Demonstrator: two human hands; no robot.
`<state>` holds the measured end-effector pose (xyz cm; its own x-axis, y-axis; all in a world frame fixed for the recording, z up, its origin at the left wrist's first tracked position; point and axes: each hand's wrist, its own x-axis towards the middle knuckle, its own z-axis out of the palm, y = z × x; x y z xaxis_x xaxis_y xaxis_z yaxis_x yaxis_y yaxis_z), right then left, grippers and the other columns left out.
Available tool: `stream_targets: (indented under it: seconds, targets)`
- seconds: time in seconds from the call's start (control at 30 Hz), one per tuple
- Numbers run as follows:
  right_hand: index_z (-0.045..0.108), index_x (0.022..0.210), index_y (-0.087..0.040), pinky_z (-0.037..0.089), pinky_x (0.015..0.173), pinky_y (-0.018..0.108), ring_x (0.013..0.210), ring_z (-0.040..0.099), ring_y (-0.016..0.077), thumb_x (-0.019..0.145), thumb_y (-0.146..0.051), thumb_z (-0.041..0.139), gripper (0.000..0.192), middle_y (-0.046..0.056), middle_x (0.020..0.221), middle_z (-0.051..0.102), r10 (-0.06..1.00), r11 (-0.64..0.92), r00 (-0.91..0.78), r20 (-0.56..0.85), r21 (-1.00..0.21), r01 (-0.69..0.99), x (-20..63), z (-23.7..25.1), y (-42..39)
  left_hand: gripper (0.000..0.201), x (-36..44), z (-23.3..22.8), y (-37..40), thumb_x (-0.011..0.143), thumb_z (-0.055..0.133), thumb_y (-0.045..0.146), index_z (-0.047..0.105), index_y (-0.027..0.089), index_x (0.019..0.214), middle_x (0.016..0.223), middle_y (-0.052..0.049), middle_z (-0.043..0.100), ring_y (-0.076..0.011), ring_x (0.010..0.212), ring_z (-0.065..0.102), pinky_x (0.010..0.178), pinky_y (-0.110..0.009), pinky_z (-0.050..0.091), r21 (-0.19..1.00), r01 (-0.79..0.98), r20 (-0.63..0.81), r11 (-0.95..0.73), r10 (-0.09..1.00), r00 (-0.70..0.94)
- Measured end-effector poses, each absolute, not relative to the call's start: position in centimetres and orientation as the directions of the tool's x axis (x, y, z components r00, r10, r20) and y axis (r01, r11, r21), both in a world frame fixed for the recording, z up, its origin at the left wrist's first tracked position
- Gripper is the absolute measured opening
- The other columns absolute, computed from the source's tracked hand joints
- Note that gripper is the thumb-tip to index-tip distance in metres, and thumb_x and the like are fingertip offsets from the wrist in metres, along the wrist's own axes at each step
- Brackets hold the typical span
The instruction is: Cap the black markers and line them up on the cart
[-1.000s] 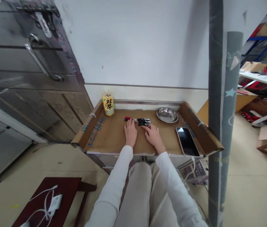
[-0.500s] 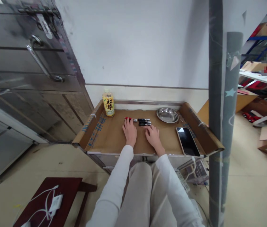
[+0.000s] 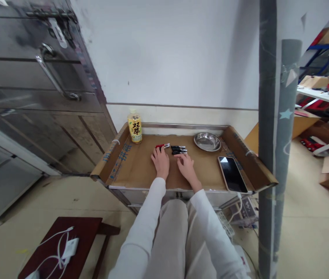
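Note:
My left hand (image 3: 161,162) rests on the cardboard lining (image 3: 141,166) with its fingers spread, the fingertips at a red pen-like marker (image 3: 162,146). Part of that marker is hidden behind the fingers. To its right, several black markers (image 3: 178,147) lie in a stack of near-parallel rows. My right hand (image 3: 186,167) is just below them, fingers partly bent and apart, the index fingertip close to the lowest black one. Whether that fingertip touches it I cannot tell. Nothing shows inside the right hand.
A yellow-labelled drink bottle (image 3: 135,127) stands at the back left. A round metal dish (image 3: 207,142) is at the back right, with a phone (image 3: 232,174) on a white cable in front of it. Raised cardboard flaps (image 3: 247,159) edge both sides. A grey post (image 3: 269,116) rises at the right.
The red marker's right end tilts slightly upward now. My right hand's fingers have shifted a little leftward relative to the black markers. The whole view has drifted slightly.

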<state>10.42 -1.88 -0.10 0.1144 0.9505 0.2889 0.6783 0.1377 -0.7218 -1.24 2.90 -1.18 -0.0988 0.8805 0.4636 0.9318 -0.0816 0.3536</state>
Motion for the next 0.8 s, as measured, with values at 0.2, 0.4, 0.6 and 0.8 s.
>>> stream_targets:
  seconds: [0.2, 0.4, 0.6, 0.8]
  targets:
    - [0.066, 0.102, -0.021, 0.041, 0.095, 0.04, 0.1, 0.057, 0.021, 0.091, -0.028, 0.041, 0.029, 0.009, 0.108, 0.064, 0.921, 0.23, 0.166, 0.352, -0.837, 0.497, 10.8, -0.8, -1.3, 0.028, -1.2, -0.8, 3.1, 0.096, 0.035, 0.017, 0.059, 0.013, 0.11, 0.11, -0.018, 0.06, -0.0317, 0.109, 0.055, 0.091, -0.05, 0.045, 0.407, 0.911, 0.388, 0.063, 0.891, -0.235]
    - [0.062, 0.105, -0.022, 0.048, 0.084, 0.031, 0.095, 0.06, 0.0173, 0.088, -0.047, 0.049, 0.033, 0.006, 0.107, 0.066, 0.911, 0.194, 0.365, 0.19, -0.981, 0.026, 10.5, -1.5, 0.3, 0.026, -1.7, -0.2, 2.8, 0.099, 0.037, 0.023, 0.059, 0.019, 0.111, 0.108, -0.011, 0.06, -0.0204, 0.098, 0.062, 0.088, -0.035, 0.05, 0.601, 0.727, 0.52, -0.333, 0.854, -0.038]
    - [0.064, 0.087, -0.02, 0.047, 0.055, 0.025, 0.057, 0.06, 0.0128, 0.083, -0.052, 0.058, 0.032, -0.001, 0.066, 0.065, 0.965, 0.077, 0.25, -0.075, -0.834, -0.546, 11.3, -0.7, 1.4, 0.024, -1.5, 0.0, 1.7, 0.096, 0.048, 0.029, 0.063, 0.023, 0.113, 0.106, -0.006, 0.058, -0.0148, 0.098, 0.062, 0.091, -0.027, 0.05, 0.467, 0.567, 0.642, -0.678, 0.701, 0.31]
    - [0.067, 0.08, -0.018, 0.049, 0.059, 0.021, 0.06, 0.062, 0.0099, 0.073, -0.023, 0.07, 0.009, 0.0, 0.07, 0.07, 0.981, 0.015, 0.168, -0.102, -0.811, -0.585, 12.1, -1.0, 0.8, 0.03, -1.5, -0.2, 2.1, 0.094, 0.053, 0.03, 0.055, 0.021, 0.123, 0.101, -0.006, 0.062, -0.0144, 0.095, 0.063, 0.089, -0.028, 0.052, 0.524, 0.496, 0.703, -0.692, 0.681, 0.206]
